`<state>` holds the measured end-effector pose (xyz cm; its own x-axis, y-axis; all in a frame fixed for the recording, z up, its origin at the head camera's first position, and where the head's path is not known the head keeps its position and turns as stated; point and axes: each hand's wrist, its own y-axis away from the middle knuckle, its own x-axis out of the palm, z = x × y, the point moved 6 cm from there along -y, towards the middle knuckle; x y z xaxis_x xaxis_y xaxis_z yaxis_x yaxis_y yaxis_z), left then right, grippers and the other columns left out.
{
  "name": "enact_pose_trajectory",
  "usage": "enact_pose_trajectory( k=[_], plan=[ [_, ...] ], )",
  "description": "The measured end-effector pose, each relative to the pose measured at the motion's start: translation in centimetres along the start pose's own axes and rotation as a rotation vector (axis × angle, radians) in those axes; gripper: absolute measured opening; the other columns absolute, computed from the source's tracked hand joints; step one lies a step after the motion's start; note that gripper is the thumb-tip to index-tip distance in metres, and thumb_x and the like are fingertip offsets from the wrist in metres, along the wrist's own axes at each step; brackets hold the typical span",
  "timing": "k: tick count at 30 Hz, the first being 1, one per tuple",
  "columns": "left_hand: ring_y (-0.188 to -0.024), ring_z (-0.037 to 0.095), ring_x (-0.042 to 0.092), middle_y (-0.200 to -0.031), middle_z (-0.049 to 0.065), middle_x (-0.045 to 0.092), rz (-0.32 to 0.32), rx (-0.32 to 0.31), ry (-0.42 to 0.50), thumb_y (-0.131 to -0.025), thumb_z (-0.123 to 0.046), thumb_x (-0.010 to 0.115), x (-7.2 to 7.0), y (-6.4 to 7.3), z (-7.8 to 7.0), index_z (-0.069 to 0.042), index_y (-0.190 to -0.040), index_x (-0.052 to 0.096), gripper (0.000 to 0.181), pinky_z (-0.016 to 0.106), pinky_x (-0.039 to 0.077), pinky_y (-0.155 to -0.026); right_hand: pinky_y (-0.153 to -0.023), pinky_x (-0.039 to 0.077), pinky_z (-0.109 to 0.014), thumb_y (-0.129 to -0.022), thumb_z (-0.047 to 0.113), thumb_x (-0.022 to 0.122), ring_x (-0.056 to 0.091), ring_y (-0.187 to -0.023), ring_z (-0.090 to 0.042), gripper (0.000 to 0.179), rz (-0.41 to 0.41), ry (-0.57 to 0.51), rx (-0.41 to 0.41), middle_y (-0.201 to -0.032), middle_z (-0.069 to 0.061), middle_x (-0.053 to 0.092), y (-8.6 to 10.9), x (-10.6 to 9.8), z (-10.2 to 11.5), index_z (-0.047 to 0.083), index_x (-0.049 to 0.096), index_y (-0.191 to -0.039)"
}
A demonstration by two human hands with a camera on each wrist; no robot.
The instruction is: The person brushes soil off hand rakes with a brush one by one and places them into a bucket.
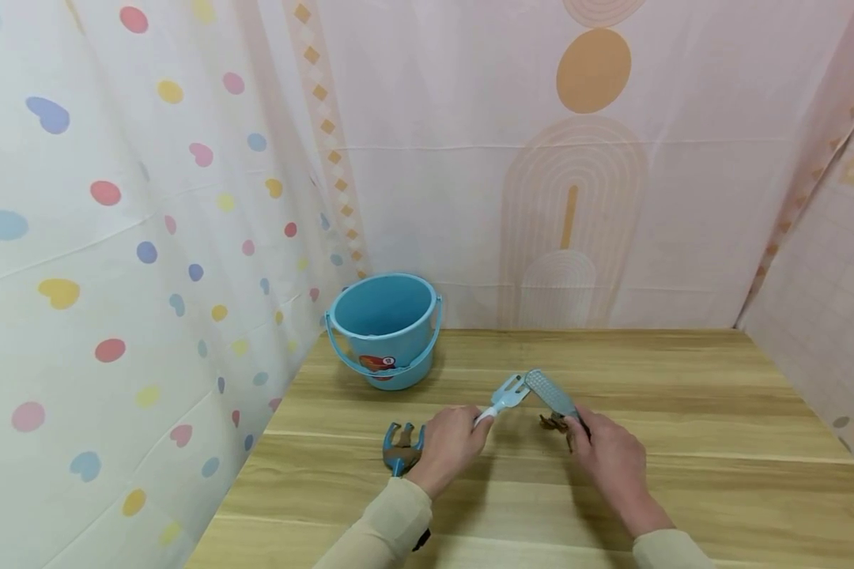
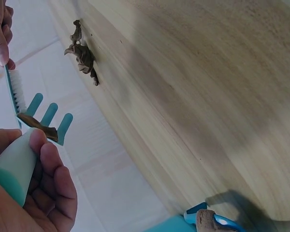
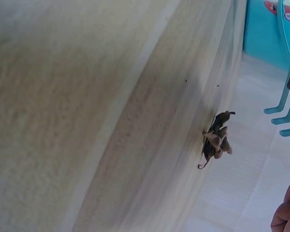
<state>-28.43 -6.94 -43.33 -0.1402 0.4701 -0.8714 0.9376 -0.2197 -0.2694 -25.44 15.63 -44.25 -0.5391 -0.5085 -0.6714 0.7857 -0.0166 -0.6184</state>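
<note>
My left hand grips a small toy garden fork by its pale handle. The fork has light blue tines, and brown dirt coats their base in the left wrist view. My right hand holds a blue-backed brush with white bristles. Those bristles face the fork, the brush head right at its tines. Below the brush, a crumpled clump of dried brown leaves lies on the wooden table. Beside my left hand lies a blue claw rake caked with brown dirt, its handle hidden by my arm.
A blue bucket with its handle hanging down in front stands at the table's back left. Patterned curtains hang behind and along both sides. Tiny dark crumbs dot the tabletop near the leaves.
</note>
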Motion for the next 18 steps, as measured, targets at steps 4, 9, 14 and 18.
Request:
enact_pose_trajectory(
  k=[4,9,14,18],
  plan=[
    [-0.049,0.008,0.042,-0.055,-0.010,0.046,0.005,-0.003,0.040,-0.098,-0.037,0.061,0.1,0.0,0.1,-0.019,-0.072,0.064,0.031,0.027,0.033,-0.045,-0.042,0.042,-0.041,-0.089,0.020,0.073,0.065,-0.059,-0.034,0.025,-0.005,-0.009,0.017,-0.080,-0.015,0.071,-0.2,-0.2,-0.4,0.005,0.074,-0.109],
    [-0.055,0.008,0.047,-0.067,-0.009,0.057,0.026,-0.047,0.090,-0.089,-0.038,0.072,0.3,0.0,0.3,-0.015,-0.093,0.074,0.024,0.027,0.037,-0.049,-0.044,0.042,-0.044,-0.091,0.021,0.072,0.065,-0.060,-0.034,0.025,0.021,-0.016,0.050,-0.081,-0.016,0.071,-0.2,-0.2,-0.7,0.006,0.073,-0.111],
    [-0.056,0.008,0.048,-0.067,-0.009,0.056,0.039,-0.069,0.073,-0.088,-0.032,0.074,0.4,0.0,0.4,-0.014,-0.096,0.073,0.019,0.028,0.038,-0.050,-0.045,0.044,-0.047,-0.090,0.019,0.072,0.067,-0.064,-0.037,0.026,-0.016,-0.017,0.038,-0.084,-0.016,0.071,-0.2,-0.4,-0.4,0.006,0.073,-0.112],
    [-0.055,0.008,0.046,-0.064,-0.010,0.054,0.010,-0.030,0.033,-0.091,-0.032,0.070,0.2,0.0,0.3,-0.015,-0.090,0.074,0.018,0.027,0.037,-0.048,-0.040,0.041,-0.038,-0.086,0.015,0.076,0.066,-0.058,-0.031,0.028,-0.093,-0.022,-0.051,-0.082,-0.016,0.071,-0.1,-0.8,0.6,0.003,0.073,-0.111]
  ],
)
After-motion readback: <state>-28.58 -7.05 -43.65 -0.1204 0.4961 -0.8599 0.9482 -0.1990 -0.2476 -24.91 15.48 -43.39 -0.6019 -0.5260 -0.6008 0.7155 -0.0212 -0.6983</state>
